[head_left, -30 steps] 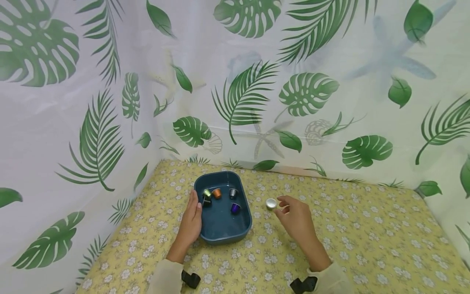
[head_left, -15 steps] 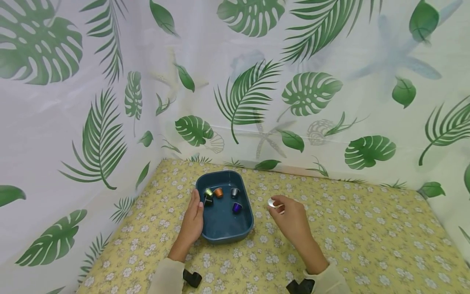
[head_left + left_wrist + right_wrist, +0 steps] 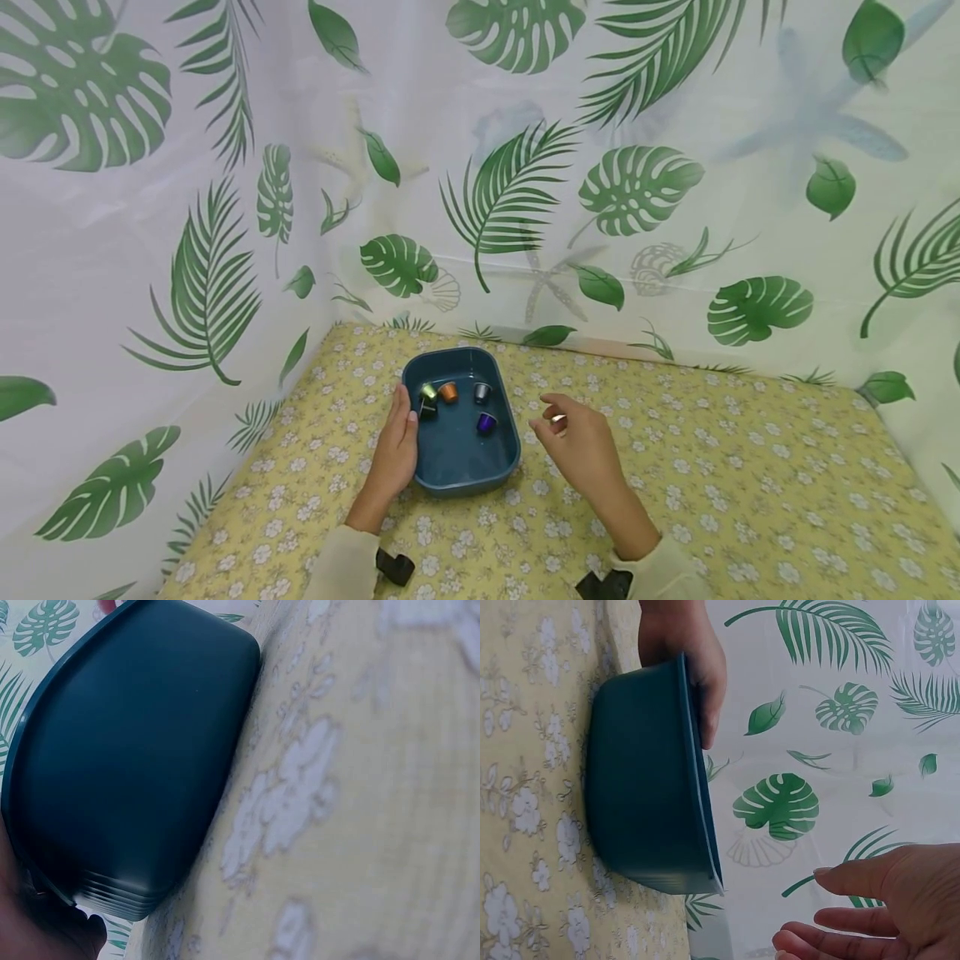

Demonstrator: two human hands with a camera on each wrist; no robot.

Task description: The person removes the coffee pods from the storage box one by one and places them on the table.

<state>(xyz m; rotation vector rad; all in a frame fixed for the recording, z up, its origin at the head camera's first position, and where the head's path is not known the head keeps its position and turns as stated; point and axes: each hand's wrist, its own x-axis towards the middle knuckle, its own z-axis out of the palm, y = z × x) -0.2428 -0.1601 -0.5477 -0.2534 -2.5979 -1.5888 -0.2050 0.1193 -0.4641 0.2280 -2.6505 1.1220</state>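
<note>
My left hand [image 3: 395, 446] rests along the left wall of a dark teal tray [image 3: 465, 487], its fingers on the rim; in the right wrist view this hand [image 3: 690, 652] is at the tray's far side. In the tray lie an orange coffee capsule [image 3: 447, 392], a light green one [image 3: 427, 391], a black one [image 3: 427, 407], a silver one [image 3: 482, 392] and a purple one [image 3: 486, 423]. Right of the tray, my right hand [image 3: 583, 440] has bent fingers around a coffee capsule [image 3: 558, 419], mostly hidden; only a bright sliver shows. The right wrist view does not show it.
A yellow flowered cloth [image 3: 720, 467] covers the table. White sheets printed with green leaves [image 3: 480, 200] stand behind and at the left. Black straps [image 3: 395, 567] circle both wrists.
My right hand closed around the silver-topped capsule that lay on the cloth, then moved slightly left toward the tray. The left hand and the tray stay in place; the head view shifted a little.
</note>
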